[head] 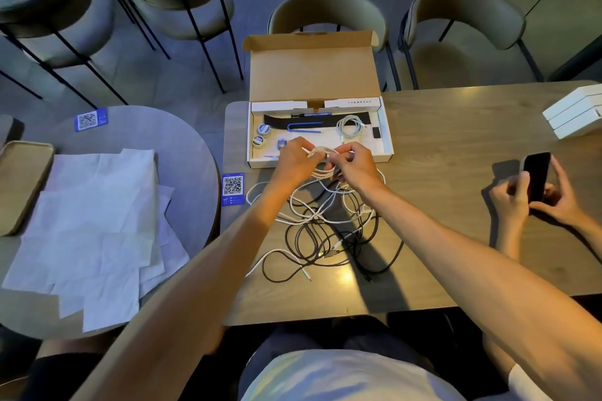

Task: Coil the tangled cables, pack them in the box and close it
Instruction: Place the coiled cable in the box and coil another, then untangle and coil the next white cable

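Note:
A flat cardboard box (387,137) lies open at the table's far edge, its lid (312,75) standing up behind. Inside lie a coiled white cable (350,125), tape rolls and a blue tool. Just in front of the box, my left hand (294,158) and my right hand (355,166) both grip a partly wound white cable coil (321,153). Its loose end trails down into a tangle of white and black cables (325,228) spread on the table below my hands.
A second person's hands hold a dark phone (536,177) at the right. White boxes (575,112) are stacked at the far right. A blue QR card (233,189) lies left of the tangle. White paper sheets (94,221) and a tray (22,184) cover the round table at left. Chairs stand behind.

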